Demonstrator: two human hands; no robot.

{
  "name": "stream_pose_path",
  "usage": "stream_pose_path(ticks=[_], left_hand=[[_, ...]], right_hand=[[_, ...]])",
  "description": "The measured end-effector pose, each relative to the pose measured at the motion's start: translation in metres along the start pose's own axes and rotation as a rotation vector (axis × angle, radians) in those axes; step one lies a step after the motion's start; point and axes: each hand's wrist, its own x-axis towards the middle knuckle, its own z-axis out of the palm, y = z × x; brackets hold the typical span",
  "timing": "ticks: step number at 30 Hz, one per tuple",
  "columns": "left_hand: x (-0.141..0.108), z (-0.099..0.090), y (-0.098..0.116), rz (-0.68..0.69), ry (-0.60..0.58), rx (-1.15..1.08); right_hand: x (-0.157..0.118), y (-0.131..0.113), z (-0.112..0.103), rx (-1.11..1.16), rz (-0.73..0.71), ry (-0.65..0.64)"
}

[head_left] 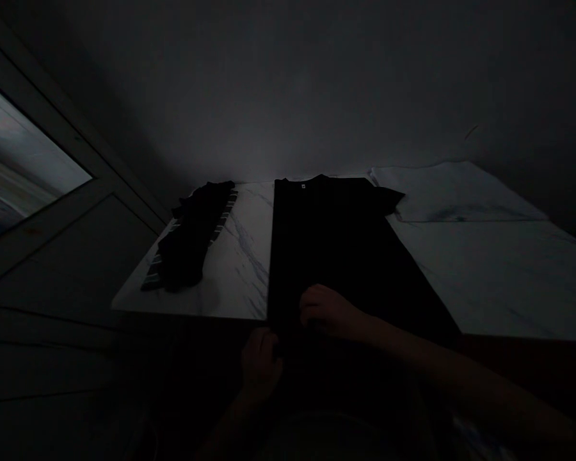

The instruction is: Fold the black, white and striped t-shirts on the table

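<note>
A black T-shirt point(331, 237) lies on the white marbled table point(249, 250), its collar toward the wall and one sleeve spread to the right. Its left edge runs straight, and its lower part hangs over the front edge. My left hand point(260, 358) is just below that edge, at the shirt's lower left, with its fingers closed around the dark cloth. Over the shirt's lower middle, my right hand point(324, 310) has bent, closed fingers touching the fabric; what they pinch is too dark to make out.
Dark clothing point(187, 237) with a striped piece lies at the table's left. A light folded cloth point(461, 192) rests at the back right. The wall point(288, 89) stands behind the table, and a framed door point(77, 237) is at the left.
</note>
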Motion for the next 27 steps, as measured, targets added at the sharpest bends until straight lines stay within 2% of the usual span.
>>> stream_pose_path(ticks=[2, 4, 9, 11, 14, 17, 19, 22, 25, 27], left_hand=[[-0.008, -0.001, -0.007, 0.118, 0.031, 0.069], [-0.011, -0.003, -0.013, 0.216, 0.009, 0.105], [0.007, -0.021, -0.019, 0.338, -0.242, 0.033], [0.022, -0.033, -0.021, 0.373, -0.282, -0.008], [0.058, -0.049, -0.025, 0.402, -0.259, 0.013], [0.108, -0.049, -0.029, 0.423, -0.238, -0.044], [0.15, -0.037, -0.028, 0.44, -0.236, -0.104], [0.218, 0.0, -0.019, 0.441, -0.317, -0.119], [0.286, 0.057, 0.009, 0.391, -0.498, -0.063], [0.324, 0.101, 0.041, 0.356, -0.611, -0.007]], right_hand=[[-0.009, -0.004, 0.003, -0.049, -0.001, -0.073], [-0.015, -0.009, 0.002, -0.065, 0.007, -0.128], [-0.018, -0.019, -0.012, 0.081, -0.014, -0.15], [-0.017, -0.02, -0.014, 0.123, 0.019, -0.119], [-0.019, -0.019, -0.011, 0.071, 0.17, -0.1], [-0.025, -0.018, -0.008, 0.087, 0.235, -0.132], [-0.033, -0.015, -0.01, 0.146, 0.267, -0.088], [-0.051, -0.002, -0.022, 0.138, 0.491, 0.142], [-0.076, 0.023, -0.036, -0.039, 0.819, 0.432], [-0.095, 0.04, -0.041, -0.194, 0.998, 0.576]])
